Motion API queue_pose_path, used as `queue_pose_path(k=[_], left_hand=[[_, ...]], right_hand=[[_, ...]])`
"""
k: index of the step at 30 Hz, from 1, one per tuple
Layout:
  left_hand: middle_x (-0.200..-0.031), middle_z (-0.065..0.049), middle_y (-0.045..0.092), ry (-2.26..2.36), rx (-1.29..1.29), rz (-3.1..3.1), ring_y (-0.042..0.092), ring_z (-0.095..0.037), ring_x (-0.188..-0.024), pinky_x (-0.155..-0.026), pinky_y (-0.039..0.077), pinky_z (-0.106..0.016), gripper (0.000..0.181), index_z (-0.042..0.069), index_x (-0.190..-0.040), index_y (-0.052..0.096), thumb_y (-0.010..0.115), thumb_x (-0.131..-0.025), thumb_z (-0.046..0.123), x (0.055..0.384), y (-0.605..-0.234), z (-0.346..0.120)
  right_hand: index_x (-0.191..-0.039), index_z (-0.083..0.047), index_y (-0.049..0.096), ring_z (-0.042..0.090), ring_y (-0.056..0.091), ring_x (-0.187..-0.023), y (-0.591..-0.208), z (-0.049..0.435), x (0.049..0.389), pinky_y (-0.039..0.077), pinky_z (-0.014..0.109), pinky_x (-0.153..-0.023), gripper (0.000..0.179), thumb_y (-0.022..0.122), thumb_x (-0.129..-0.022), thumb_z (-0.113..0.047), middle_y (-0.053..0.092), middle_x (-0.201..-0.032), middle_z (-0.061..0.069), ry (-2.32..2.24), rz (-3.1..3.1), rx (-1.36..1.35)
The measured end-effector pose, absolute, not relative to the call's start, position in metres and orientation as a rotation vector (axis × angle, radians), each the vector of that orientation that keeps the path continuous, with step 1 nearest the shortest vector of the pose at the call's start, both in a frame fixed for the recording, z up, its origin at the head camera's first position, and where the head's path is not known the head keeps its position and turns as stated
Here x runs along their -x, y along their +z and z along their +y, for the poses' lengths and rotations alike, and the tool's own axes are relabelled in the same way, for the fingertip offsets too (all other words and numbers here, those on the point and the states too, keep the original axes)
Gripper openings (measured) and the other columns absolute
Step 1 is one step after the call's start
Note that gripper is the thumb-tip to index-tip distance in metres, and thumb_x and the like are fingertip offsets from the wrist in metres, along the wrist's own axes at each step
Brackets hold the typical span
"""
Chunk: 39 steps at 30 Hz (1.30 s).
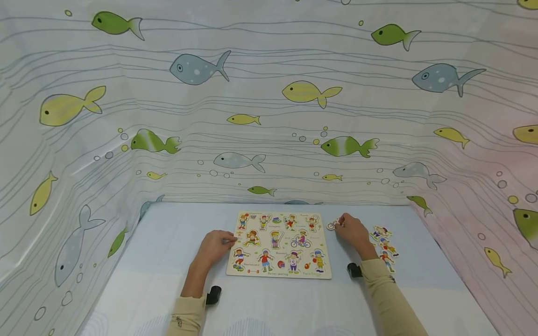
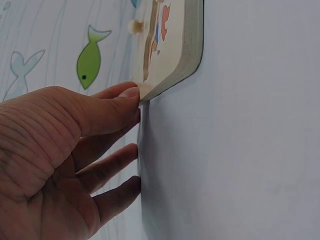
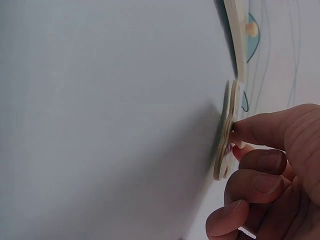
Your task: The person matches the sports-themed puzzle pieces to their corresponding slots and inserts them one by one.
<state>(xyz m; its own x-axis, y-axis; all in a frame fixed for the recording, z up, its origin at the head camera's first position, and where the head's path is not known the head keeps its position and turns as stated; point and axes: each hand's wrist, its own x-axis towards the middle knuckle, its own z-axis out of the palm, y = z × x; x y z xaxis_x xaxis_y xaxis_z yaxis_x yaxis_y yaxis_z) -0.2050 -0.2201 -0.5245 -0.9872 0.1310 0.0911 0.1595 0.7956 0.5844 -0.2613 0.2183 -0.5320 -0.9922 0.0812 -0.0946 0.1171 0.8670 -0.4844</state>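
A wooden peg puzzle board (image 1: pixel 260 254) with pictures of children at sports lies flat on the table. My left hand (image 1: pixel 215 246) is at its left edge. In the left wrist view, the thumb and forefinger pinch the rim near a corner, while the other fingers of the left hand (image 2: pixel 65 145) reach down to the tabletop. Just right of the board, my right hand (image 1: pixel 352 231) holds a small puzzle piece (image 1: pixel 331 226) with a bicycle wheel showing. Seen from the right wrist, the right hand (image 3: pixel 270 170) pinches this puzzle piece (image 3: pixel 225 145), partly tilted, close over the table; the fingers hide its knob.
Several loose puzzle pieces (image 1: pixel 387 247) lie in a column to the right, beside the right forearm. The pale table (image 1: pixel 290 305) is backed and flanked by a fish-patterned curtain (image 1: pixel 269 140). Dark wrist cameras (image 1: pixel 213 295) are worn on both wrists.
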Motion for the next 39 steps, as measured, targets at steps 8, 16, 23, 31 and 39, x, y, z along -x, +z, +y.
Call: queue_pose_path(k=[8,16,23,31,39], left_hand=[[-0.110,-0.010,0.072,-0.967,0.227,-2.945,0.063,-0.033,-0.111,-0.098,0.047,-0.051,0.014,0.007,-0.098,0.079,0.078,-0.084,0.007,0.206,-0.522,-0.220],[-0.110,-0.009,0.072,-0.987,0.204,-2.948,0.062,-0.034,-0.112,-0.098,0.046,-0.052,0.013,0.007,-0.097,0.079,0.077,-0.084,0.006,0.206,-0.523,-0.220],[-0.109,-0.010,0.072,-0.968,0.208,-2.943,0.062,-0.034,-0.111,-0.098,0.047,-0.052,0.014,0.006,-0.098,0.079,0.077,-0.084,0.007,0.207,-0.523,-0.220],[-0.109,-0.010,0.072,-0.976,0.203,-2.950,0.062,-0.035,-0.111,-0.098,0.047,-0.052,0.014,0.006,-0.098,0.079,0.077,-0.084,0.006,0.206,-0.522,-0.220],[-0.110,-0.010,0.072,-0.991,0.184,-2.958,0.062,-0.033,-0.112,-0.098,0.047,-0.051,0.014,0.008,-0.098,0.079,0.077,-0.084,0.007,0.205,-0.524,-0.220]], right_hand=[[-0.102,-0.005,0.055,0.021,0.052,-0.067,-0.521,0.216,0.256,0.039,0.032,-0.054,0.021,0.059,-0.095,-0.024,0.058,-0.079,0.007,-0.791,2.977,-0.120],[-0.106,-0.006,0.055,0.020,0.053,-0.065,-0.515,0.211,0.249,0.041,0.031,-0.053,0.023,0.059,-0.095,-0.026,0.061,-0.082,0.006,-0.815,2.975,-0.100],[-0.106,-0.007,0.055,0.018,0.052,-0.060,-0.508,0.198,0.239,0.039,0.030,-0.049,0.022,0.058,-0.096,-0.027,0.060,-0.077,0.004,-0.831,2.982,-0.043],[-0.106,-0.007,0.056,0.016,0.050,-0.058,-0.501,0.182,0.230,0.037,0.028,-0.047,0.020,0.059,-0.097,-0.025,0.057,-0.072,0.002,-0.820,2.967,0.005],[-0.104,-0.009,0.057,0.015,0.048,-0.054,-0.506,0.166,0.227,0.036,0.027,-0.045,0.019,0.060,-0.096,-0.026,0.054,-0.066,0.001,-0.823,2.965,0.083]])
